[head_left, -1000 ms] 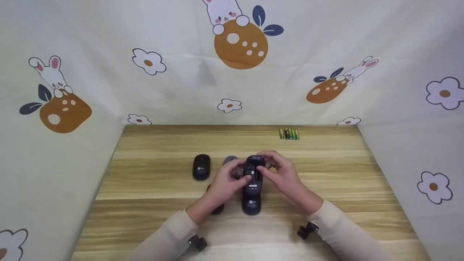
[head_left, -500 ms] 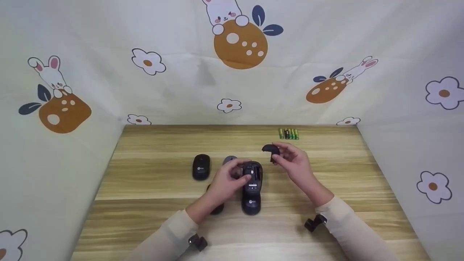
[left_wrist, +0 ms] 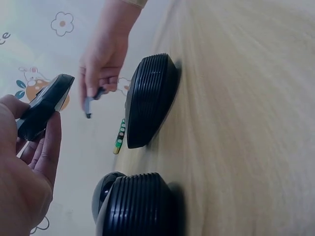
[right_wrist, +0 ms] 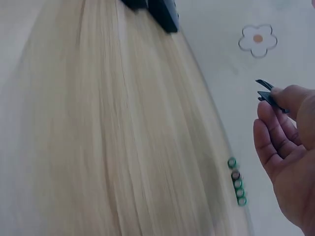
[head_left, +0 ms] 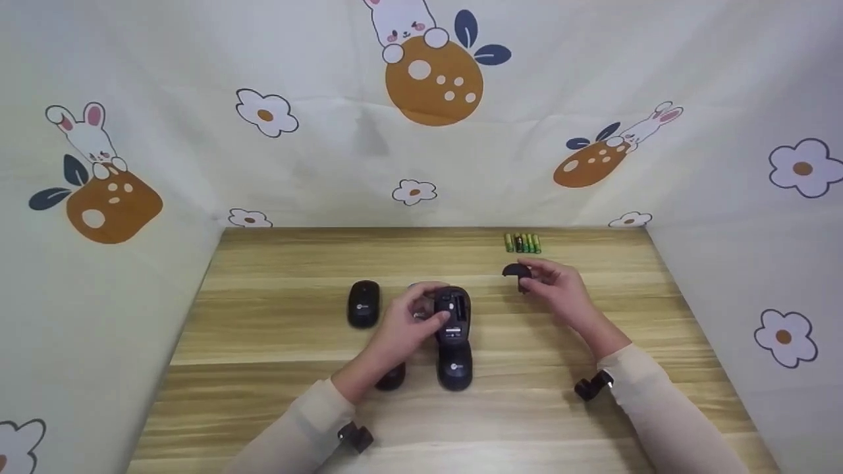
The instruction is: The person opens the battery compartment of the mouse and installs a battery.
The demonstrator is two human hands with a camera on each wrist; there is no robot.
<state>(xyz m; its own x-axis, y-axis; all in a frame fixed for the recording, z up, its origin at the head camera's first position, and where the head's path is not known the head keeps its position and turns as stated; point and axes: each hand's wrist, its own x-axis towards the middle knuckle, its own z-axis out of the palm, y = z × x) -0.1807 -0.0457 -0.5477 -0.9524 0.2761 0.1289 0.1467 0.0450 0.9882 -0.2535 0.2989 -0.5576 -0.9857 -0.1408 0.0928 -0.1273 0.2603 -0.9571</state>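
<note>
My left hand (head_left: pixel 409 324) holds a black computer mouse (head_left: pixel 453 327) above the table, its underside turned up. A dark battery slot (head_left: pixel 461 308) shows uncovered in that underside. In the left wrist view the mouse (left_wrist: pixel 45 105) is pinched between thumb and fingers. Off to the right, my right hand (head_left: pixel 560 289) pinches a thin, curved black battery cover (head_left: pixel 516 270), raised and apart from the mouse. The right wrist view shows the cover (right_wrist: pixel 269 96) edge-on between thumb and fingertips. Just beyond the right hand, several green batteries (head_left: pixel 523 243), one partly black, lie side by side.
One black mouse (head_left: pixel 363 304) lies left of the left hand, and another mouse (head_left: pixel 455 367) sits nearer, below the held one. The left wrist partly covers a further mouse (head_left: pixel 392 378). A patterned cloth wall (head_left: pixel 329 164) rises behind the wooden table (head_left: pixel 560 408).
The right hand has drawn the battery cover off the mouse and carried it right, uncovering the slot. The left hand keeps its grip on the mouse nearly in place.
</note>
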